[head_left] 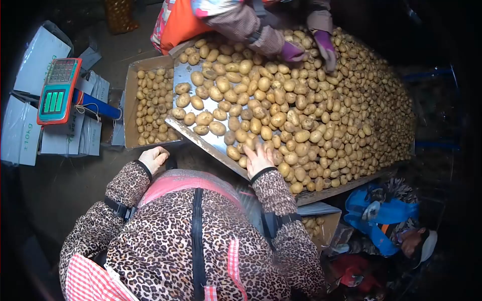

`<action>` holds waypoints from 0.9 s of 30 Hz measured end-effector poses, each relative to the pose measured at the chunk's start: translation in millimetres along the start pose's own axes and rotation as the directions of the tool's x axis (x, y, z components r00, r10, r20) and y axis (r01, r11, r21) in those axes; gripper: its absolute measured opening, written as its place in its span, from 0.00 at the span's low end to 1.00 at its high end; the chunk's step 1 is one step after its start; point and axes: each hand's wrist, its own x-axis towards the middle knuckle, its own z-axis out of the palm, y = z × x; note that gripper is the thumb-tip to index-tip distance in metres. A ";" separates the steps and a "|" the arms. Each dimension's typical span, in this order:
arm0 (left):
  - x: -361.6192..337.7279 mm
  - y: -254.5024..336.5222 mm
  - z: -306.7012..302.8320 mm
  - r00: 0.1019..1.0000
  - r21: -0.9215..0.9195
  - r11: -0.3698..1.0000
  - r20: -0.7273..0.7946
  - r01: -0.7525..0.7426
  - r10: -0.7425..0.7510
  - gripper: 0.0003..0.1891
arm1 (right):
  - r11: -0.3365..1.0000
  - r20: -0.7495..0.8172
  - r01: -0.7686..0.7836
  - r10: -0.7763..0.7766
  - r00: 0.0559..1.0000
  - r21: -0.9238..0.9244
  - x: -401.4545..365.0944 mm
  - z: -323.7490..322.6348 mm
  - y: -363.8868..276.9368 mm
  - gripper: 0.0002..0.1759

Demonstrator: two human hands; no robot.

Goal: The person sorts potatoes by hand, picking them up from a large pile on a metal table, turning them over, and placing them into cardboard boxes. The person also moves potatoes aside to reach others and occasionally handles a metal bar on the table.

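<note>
Potatoes point(301, 100) cover a wide sloping table in a thick layer, thinning out on its bare metal part point(183, 75) at the left. My right hand point(260, 159) reaches over the table's wooden front edge point(206, 145), fingers spread and touching potatoes. My left hand point(153, 159) is curled in a loose fist just in front of a cardboard box point(131, 103) holding smaller potatoes; nothing shows in its fingers. Across the table, a co-worker's purple-gloved hands point(325, 49) are among the potatoes.
A digital scale point(56, 90) on a blue post stands at the left among white cartons point(42, 60). Another box of potatoes point(329, 228) sits under the table's front edge. A person in blue point(379, 210) is at the lower right. A filled net sack point(120, 15) stands at the back.
</note>
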 end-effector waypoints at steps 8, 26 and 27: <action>-10.1 62.5 70.5 0.912 0.088 0.937 -0.217 -0.338 0.349 0.09 | 0.929 -0.345 0.013 0.124 0.930 0.369 -93.5 -47.1 112.4 0.15; 124.9 174.1 109.3 0.709 0.387 0.600 0.279 -0.700 0.648 0.28 | 0.852 -0.269 -0.201 0.364 0.892 0.484 -148.1 -43.8 87.2 0.14; 112.4 177.8 105.9 0.674 0.475 0.521 0.238 -0.709 0.700 0.28 | 0.863 -0.267 -0.194 0.347 0.899 0.467 -136.8 -46.8 81.4 0.14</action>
